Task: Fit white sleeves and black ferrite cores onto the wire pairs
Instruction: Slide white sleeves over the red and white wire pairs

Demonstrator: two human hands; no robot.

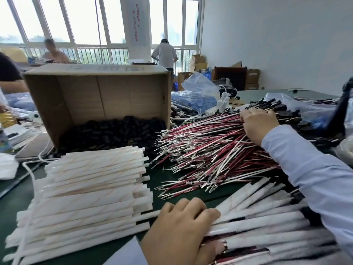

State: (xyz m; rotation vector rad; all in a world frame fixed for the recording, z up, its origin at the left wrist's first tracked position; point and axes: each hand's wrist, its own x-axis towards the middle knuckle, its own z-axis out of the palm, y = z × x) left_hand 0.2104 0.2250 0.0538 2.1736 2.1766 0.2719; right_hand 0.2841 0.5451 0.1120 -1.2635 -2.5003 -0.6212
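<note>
A loose heap of red and white wire pairs [206,150] with metal terminals lies at centre right. My right hand [257,125] reaches into its far side, fingers curled around some of the wires. A flat stack of white sleeves [91,188] fills the near left. Behind it a cardboard box [99,96] lies on its side with black ferrite cores [114,131] spilling from it. My left hand [183,226] rests palm down at the bottom centre, fingers closed over a white sleeve [149,215] at the edge of a pile of sleeved wires [267,222].
Black connector ends [282,111] of the wires lie beyond my right hand. A plastic bag of blue parts [194,98] sits behind the box. The table [156,180] is dark green. Two people [164,52] are by the far windows, and a sleeve shows at the left edge.
</note>
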